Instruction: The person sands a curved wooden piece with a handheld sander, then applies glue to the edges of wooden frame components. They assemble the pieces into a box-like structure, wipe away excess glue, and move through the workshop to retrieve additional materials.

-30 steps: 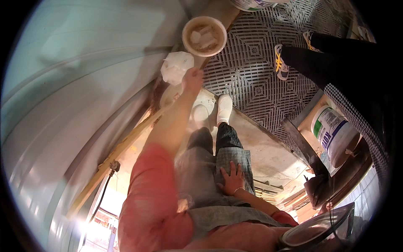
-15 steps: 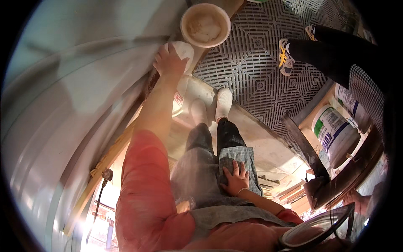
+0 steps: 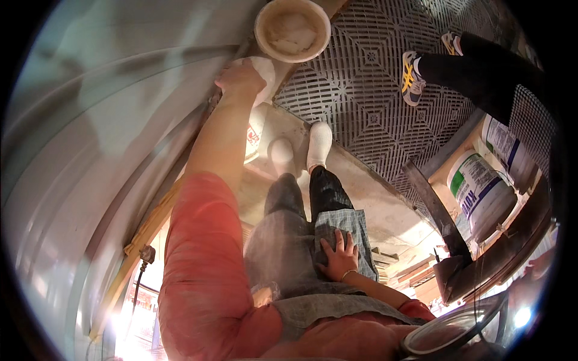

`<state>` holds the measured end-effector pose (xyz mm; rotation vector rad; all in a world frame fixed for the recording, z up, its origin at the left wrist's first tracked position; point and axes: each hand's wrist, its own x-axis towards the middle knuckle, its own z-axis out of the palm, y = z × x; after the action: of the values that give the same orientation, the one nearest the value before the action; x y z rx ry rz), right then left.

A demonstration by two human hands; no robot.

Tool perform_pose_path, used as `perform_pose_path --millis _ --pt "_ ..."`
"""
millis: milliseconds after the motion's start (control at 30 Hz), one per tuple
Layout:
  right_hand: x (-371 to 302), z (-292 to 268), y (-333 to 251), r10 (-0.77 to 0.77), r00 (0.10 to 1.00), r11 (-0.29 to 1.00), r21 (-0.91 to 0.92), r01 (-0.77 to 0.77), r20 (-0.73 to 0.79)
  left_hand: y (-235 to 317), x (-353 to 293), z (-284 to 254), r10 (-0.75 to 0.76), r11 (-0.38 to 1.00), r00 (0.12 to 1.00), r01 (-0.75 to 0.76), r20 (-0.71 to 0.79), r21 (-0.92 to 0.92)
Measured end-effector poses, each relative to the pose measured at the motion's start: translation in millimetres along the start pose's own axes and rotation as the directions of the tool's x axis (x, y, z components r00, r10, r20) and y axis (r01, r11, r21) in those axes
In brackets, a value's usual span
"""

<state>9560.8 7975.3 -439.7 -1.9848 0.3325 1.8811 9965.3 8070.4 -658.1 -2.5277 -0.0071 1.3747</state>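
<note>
My left hand (image 3: 241, 79) reaches far forward, its fingers curled in against a pale round piece (image 3: 262, 69) beside the wall panel. The fingertips are hidden, and what they hold, if anything, does not show. Just beyond it stands a white tub (image 3: 293, 31) with whitish residue inside. On my lap, my right hand (image 3: 341, 257) lies flat with fingers spread on a grey checked apron (image 3: 343, 221). Nothing is in that hand.
A white bucket with red print (image 3: 253, 139) is partly behind my left forearm. Grey slatted mats (image 3: 373, 90) cover the floor ahead. Another person's shoe (image 3: 413, 78) is to the right, near white pails (image 3: 481, 191) and a dark metal frame (image 3: 439, 210). A plug (image 3: 147, 253) hangs at left.
My left hand has drawn slightly back and left, and its spread fingers have curled in. My right hand stays on my lap. The tub sits slightly higher in view.
</note>
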Motion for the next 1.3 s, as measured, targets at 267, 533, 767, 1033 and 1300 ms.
perform_pose_path --millis 267,533,767,1033,1300 --pt "3.1 9.6 10.5 -0.033 0.999 0.999 0.015 0.034 -0.043 -13.1 22.0 21.4 0.067 0.991 0.983 -0.085 -0.17 -0.1" --pt "3.7 9.0 9.5 -0.009 0.999 1.0 0.025 0.01 -0.037 -57.4 18.6 21.9 0.156 0.928 0.968 -0.212 -0.199 -0.306" --pt "4.1 5.6 9.0 -0.024 0.999 1.0 0.013 0.024 -0.034 -91.5 -6.9 47.2 -0.022 0.782 0.946 -0.186 -0.324 -0.594" --pt "56.7 -42.1 -7.1 -0.082 0.906 0.005 0.909 0.417 -0.415 -60.8 -160.8 128.8 0.362 0.444 0.888 -0.432 -0.284 -0.785" --pt "85.0 -62.4 20.4 -0.061 0.94 -0.686 0.698 0.205 -0.337 -4.3 -282.9 125.9 0.739 0.464 0.627 -0.739 -0.245 -0.489"
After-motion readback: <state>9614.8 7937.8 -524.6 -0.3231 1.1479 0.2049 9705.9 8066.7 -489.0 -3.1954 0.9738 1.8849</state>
